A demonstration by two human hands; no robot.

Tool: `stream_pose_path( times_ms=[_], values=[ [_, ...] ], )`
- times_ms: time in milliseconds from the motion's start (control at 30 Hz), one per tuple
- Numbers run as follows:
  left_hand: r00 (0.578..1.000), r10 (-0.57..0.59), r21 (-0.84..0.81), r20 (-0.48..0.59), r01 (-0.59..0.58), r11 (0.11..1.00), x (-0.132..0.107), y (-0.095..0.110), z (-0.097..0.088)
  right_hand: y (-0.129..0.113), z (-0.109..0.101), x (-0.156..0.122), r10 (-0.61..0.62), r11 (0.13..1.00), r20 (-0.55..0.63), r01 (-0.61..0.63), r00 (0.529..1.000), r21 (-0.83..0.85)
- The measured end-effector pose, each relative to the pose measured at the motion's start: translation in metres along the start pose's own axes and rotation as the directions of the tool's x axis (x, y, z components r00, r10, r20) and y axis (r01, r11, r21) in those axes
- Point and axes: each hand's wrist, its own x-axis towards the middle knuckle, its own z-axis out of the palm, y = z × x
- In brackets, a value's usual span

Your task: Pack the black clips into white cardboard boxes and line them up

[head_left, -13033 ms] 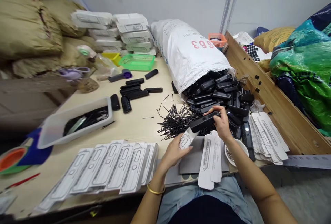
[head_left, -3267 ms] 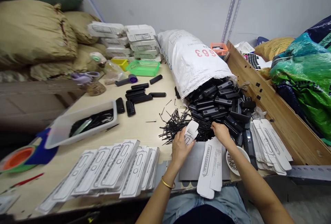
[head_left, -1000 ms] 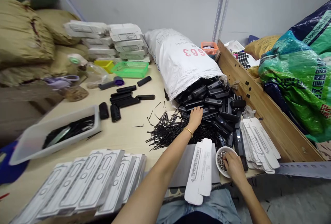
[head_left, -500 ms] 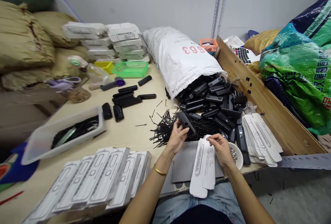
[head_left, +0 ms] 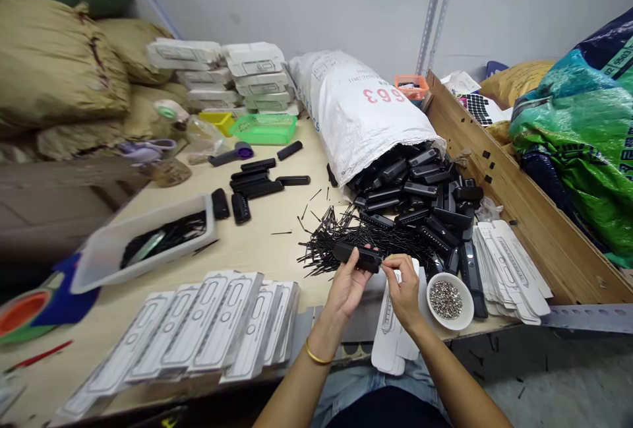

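My left hand is closed round a long black plastic case, held level above a heap of thin black sticks. My right hand pinches at the case's right end; whatever lies between its fingertips is too small to make out. Beneath that hand, white printed cards lie at the table edge, partly covered. A white bowl of small shiny metal pieces stands just right of my right wrist.
Black cases spill from a white woven sack at the back. More cards are stacked by the wooden board on the right. Packed boxes line the front left, near a translucent bin of black parts.
My left hand has turned the black case from slanted to nearly level. My right hand has moved left from beside the bowl to the case's end, and the bowl now shows fully.
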Motion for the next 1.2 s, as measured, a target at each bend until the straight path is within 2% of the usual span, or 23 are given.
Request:
stream_pose_path(
  times_ms=[167,367,533,600,767,833,900,967,1033,1100,1200],
  values=[
    [1.000,0.003,0.015,0.017,-0.004,1.000,-0.002,-0.005,-0.002,0.002,0.003,0.003,0.000,1.000,-0.004,0.001,1.000,0.032],
    [0.997,-0.074,-0.040,0.011,0.075,0.996,-0.002,-0.005,0.000,0.001,0.002,0.003,0.118,0.978,-0.052,-0.107,0.992,0.177],
    [0.996,-0.093,-0.049,0.010,0.094,0.994,-0.003,-0.006,0.000,0.001,0.002,0.002,0.118,0.980,-0.065,-0.105,0.991,0.169],
    [0.998,-0.065,-0.028,0.005,0.065,0.997,-0.002,-0.008,-0.002,0.001,0.001,0.002,0.105,0.987,-0.071,-0.095,0.992,0.130],
    [0.992,0.112,0.071,0.063,-0.117,0.991,-0.003,-0.006,0.000,0.003,0.002,-0.002,0.011,0.999,-0.026,-0.010,1.000,0.038],
    [0.986,0.142,0.113,0.082,-0.151,0.982,-0.010,-0.001,0.003,0.004,-0.001,-0.003,0.044,0.997,0.002,-0.044,0.999,0.057],
    [0.969,0.210,0.142,0.129,-0.228,0.963,-0.020,0.005,0.002,0.007,-0.008,-0.004,0.126,0.990,0.038,-0.128,0.991,0.055],
    [0.931,0.300,0.198,0.209,-0.341,0.919,-0.027,0.008,-0.006,0.014,-0.022,-0.003,0.196,0.981,0.046,-0.196,0.980,-0.013],
    [0.915,0.310,0.354,0.258,-0.388,0.851,-0.025,0.006,-0.022,0.025,-0.041,-0.002,0.207,0.968,0.063,-0.196,0.976,-0.156],
    [0.945,0.252,0.558,0.207,-0.325,0.763,-0.013,0.000,-0.039,0.037,-0.057,-0.003,0.192,0.934,0.181,-0.123,0.965,-0.336],
    [0.942,0.292,0.607,0.164,-0.330,0.723,0.017,-0.006,-0.053,0.055,-0.071,-0.005,0.237,0.827,0.403,0.034,0.884,-0.561]
  ],
)
